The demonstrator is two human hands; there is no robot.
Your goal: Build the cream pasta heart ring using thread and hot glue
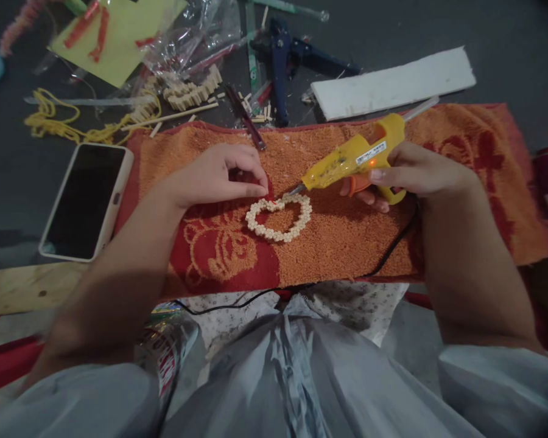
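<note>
A yellow hot glue gun is gripped in my right hand, its orange trigger under my fingers and a small orange light lit on its side. Its metal tip reaches the top notch of a heart-shaped ring made of short pale wooden pieces. The ring lies flat on an orange and red towel. At the ring's upper left, my left hand has thumb and fingers pinched together on a small red strand. That strand is mostly hidden by my fingers.
A phone lies left of the towel. Behind are yellow yarn, wooden sticks, dark tweezers, a blue cutter tool, a white foam strip and yellow paper. A black cord crosses the towel's front.
</note>
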